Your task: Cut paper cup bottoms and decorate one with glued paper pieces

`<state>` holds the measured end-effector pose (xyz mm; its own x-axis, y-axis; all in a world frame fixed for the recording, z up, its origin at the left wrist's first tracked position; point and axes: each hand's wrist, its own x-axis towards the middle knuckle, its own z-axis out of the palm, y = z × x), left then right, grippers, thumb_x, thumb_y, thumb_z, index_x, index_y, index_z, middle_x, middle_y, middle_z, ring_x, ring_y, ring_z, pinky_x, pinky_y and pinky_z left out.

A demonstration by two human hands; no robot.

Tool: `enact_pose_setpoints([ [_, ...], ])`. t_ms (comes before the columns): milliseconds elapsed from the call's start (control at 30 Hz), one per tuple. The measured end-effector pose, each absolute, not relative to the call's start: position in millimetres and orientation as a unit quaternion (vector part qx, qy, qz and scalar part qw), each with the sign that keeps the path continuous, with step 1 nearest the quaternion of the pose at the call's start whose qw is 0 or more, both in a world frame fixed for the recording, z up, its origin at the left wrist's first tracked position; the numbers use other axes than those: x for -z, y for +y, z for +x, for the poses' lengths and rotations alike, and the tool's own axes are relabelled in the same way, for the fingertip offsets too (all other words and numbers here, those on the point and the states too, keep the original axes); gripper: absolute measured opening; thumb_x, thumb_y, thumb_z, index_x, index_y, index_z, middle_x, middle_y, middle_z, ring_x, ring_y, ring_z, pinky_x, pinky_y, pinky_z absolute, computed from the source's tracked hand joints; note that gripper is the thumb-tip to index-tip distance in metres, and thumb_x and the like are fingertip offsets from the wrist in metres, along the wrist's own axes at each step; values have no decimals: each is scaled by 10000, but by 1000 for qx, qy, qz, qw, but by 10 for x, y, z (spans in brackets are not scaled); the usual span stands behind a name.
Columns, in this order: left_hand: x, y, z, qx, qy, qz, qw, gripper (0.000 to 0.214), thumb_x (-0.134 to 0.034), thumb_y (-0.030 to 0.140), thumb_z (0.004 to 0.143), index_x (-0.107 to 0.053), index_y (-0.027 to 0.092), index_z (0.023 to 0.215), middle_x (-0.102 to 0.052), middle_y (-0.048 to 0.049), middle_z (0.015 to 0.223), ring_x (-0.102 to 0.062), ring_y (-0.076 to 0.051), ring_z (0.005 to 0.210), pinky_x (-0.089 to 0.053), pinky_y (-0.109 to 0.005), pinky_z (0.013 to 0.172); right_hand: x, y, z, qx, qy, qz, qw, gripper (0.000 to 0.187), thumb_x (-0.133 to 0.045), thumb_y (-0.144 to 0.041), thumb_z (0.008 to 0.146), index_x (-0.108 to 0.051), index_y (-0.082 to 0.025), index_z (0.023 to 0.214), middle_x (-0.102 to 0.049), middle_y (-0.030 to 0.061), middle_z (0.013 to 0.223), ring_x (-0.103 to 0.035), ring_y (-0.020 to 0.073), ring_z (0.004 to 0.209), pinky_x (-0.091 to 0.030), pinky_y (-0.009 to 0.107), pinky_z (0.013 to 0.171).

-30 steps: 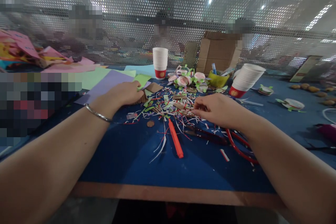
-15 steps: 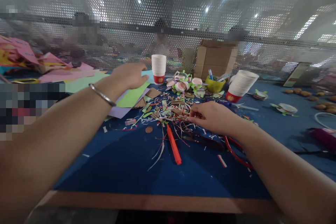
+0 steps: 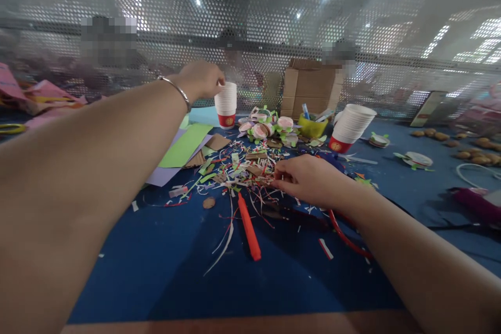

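Hands at cup stack and scrap heap

Left hand (image 3: 201,79) curls over the rim of the upright cup stack (image 3: 226,107) at the far side of the blue table (image 3: 176,261). Whether it grips or only touches, cannot tell. It is higher and farther out than half a second ago, clear of the green sheet (image 3: 186,145). Right hand (image 3: 309,180) stays put, fingertips pinched in the paper scraps (image 3: 238,167). Yellow bowl (image 3: 312,126) holds pens. Count: two cup stacks, the second stack (image 3: 350,125) leaning; one orange marker (image 3: 249,227); one cardboard box (image 3: 309,88).
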<state>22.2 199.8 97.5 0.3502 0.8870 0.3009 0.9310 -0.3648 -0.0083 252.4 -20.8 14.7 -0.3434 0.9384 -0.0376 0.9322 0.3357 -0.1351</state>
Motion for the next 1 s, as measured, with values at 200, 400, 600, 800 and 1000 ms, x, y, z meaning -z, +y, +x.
enact_pose_setpoints([
  [200,-966,1978,301,80,-551,-821,126,354,-532,316,970,-695,200,1262,-714,-2,1283,-540,-244,1263,-392,-402,1087,-142,-196,2524,-73,-816,-573,20,216,-572,-342,959,-741,-209,933,-765,64,851,-646,192,719,-352,304,600],
  [400,-1038,1870,340,39,-515,-840,165,391,-641,411,980,-639,148,1269,-647,-111,1311,-632,-273,1193,-531,-506,1024,-134,-193,2515,-76,-814,-575,19,201,-582,-337,956,-736,-211,929,-761,56,867,-647,179,721,-366,293,604],
  [600,-1068,1915,339,41,-529,-834,151,336,-589,368,991,-674,142,1224,-674,-56,1269,-575,-225,1219,-433,-442,1099,-114,-174,2517,-80,-819,-568,22,199,-586,-339,952,-729,-206,912,-757,59,875,-648,176,719,-391,300,620],
  [800,-1117,1860,295,91,-537,-829,124,452,-536,451,927,-686,142,1221,-698,39,1259,-504,-148,1133,-322,-277,987,-108,-174,2536,-78,-821,-565,25,171,-590,-313,945,-724,-211,916,-756,55,869,-650,179,725,-386,300,617],
  [1000,-1313,1628,232,252,-535,-792,153,702,-364,657,975,-624,92,1299,-648,-20,1326,-514,-170,1170,-352,-292,994,-113,-188,2561,-70,-822,-564,38,212,-587,-354,954,-728,-210,889,-746,54,838,-620,174,703,-364,294,607],
])
